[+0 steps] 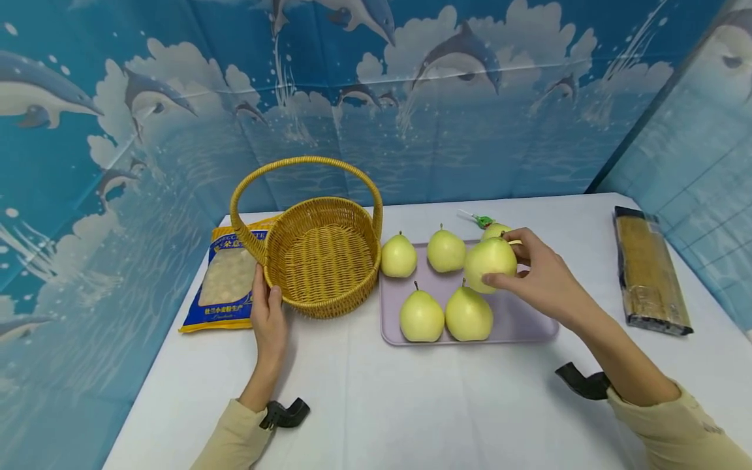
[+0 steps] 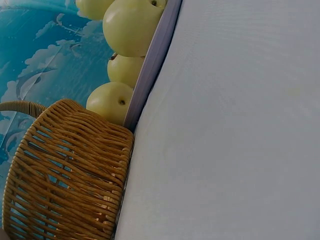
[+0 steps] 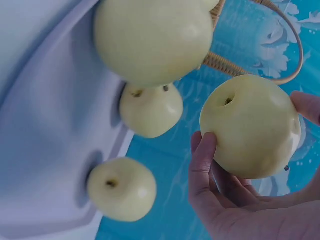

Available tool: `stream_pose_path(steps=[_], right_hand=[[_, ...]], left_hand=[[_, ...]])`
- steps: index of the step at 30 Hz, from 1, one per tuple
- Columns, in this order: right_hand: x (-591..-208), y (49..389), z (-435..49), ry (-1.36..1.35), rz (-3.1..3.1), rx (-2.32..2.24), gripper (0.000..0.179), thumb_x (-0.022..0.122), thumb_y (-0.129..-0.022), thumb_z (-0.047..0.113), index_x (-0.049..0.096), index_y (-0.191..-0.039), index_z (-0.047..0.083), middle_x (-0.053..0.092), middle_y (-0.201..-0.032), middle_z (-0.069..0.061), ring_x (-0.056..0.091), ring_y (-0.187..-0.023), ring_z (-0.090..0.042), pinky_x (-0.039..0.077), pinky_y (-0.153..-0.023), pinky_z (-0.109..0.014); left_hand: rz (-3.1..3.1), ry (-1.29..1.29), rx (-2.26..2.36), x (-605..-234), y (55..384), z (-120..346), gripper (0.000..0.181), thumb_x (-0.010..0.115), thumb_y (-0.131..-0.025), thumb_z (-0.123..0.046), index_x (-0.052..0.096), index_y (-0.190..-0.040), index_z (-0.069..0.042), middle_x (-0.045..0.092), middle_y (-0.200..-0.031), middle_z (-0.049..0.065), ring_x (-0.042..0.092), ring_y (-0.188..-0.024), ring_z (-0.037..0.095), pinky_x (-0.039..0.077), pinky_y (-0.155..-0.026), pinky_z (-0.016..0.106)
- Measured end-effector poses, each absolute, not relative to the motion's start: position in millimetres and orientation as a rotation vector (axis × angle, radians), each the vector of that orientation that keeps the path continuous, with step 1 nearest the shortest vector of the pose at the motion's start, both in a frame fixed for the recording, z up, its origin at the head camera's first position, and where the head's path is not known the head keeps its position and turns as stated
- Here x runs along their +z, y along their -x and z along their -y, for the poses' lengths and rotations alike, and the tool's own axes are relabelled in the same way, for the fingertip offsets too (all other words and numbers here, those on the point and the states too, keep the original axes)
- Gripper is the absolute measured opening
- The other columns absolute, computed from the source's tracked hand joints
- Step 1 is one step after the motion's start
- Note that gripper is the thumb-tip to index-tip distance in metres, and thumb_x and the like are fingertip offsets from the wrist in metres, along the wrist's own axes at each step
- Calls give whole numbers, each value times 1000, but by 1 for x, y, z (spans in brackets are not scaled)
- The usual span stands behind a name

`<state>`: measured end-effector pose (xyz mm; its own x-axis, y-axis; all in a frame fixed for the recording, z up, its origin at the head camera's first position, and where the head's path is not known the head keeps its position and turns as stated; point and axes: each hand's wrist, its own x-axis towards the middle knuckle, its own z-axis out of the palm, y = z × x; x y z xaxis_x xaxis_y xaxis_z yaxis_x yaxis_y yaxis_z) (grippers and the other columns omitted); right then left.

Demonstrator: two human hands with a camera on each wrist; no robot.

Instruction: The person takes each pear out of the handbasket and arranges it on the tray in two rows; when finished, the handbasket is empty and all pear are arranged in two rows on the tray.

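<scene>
My right hand [image 1: 543, 281] pinches a pale green pear [image 1: 489, 264] between thumb and fingers, raised above the lilac tray [image 1: 529, 329]. In the right wrist view, the fingertips press on opposite sides of this pear [image 3: 250, 127]. Several more pears stand on the tray, among them one at the front left [image 1: 422, 318]. To the tray's left is a woven basket [image 1: 329, 303] with a tall hoop handle and a bare inside. My left hand [image 1: 270, 326] rests against the basket's left side, its fingers fairly straight. The left wrist view barely shows that hand.
A yellow and blue food bag [image 1: 226, 281] lies behind the basket's left side. On the far right lies a flat pack of brownish strips [image 1: 652, 274]. A small green item [image 1: 484, 221] sits behind the tray. A dolphin-print curtain [image 1: 399, 150] hangs along the table's back edge.
</scene>
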<state>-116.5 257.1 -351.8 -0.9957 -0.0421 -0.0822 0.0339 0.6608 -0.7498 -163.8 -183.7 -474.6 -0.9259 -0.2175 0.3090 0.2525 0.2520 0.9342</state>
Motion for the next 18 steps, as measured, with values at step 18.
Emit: stream_pose_path(steps=[18], right_hand=[[-405, 96, -309, -100, -2752, -989, 74, 70, -97, 53, 46, -143, 0, 64, -132, -35, 62, -118, -46, 57, -84, -48]], left_hand=[[2159, 31, -1703, -477, 166, 184, 57, 37, -114, -13, 22, -169, -17, 24, -174, -2, 24, -160, 14, 25, -130, 27]])
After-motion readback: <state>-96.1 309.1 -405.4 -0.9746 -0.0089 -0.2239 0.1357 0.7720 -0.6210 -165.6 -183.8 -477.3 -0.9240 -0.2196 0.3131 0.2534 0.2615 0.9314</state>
